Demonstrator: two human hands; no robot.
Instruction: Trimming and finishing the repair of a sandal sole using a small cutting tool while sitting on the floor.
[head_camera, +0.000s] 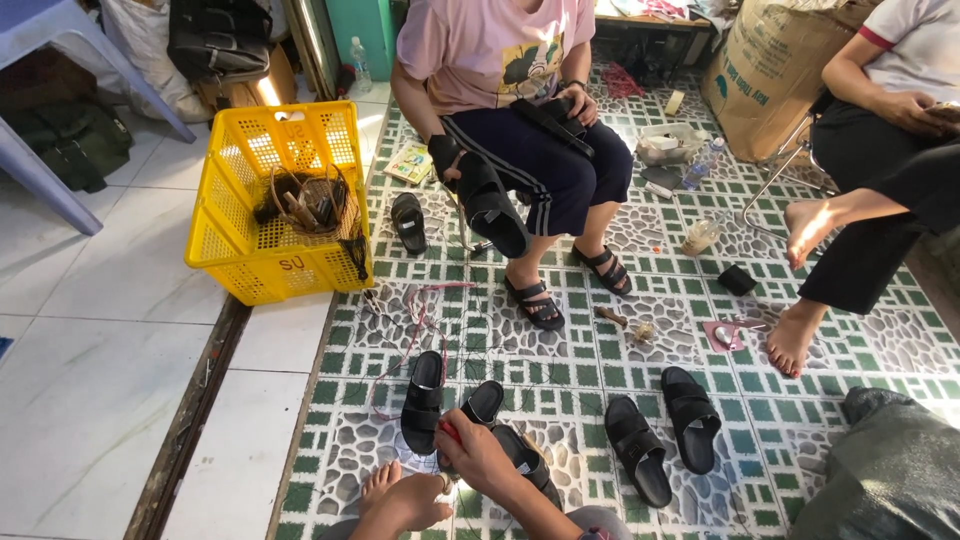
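Low on the green patterned floor, 1 black sandal under the right hand, fingers curled shut on a small red tool against the strap. Beside it, left hand resting by the bare foot, finger state unclear.

Green patterned mosaic floor, plain white tiles left, blue plastic chair, bright daylight

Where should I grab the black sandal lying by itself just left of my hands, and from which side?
Take the black sandal by its raised straps across the middle, coming from above. It lies sole-down and flat on the tiled floor, so the strap arch is the one part standing proud. Its left side is open; your hands are at its right.
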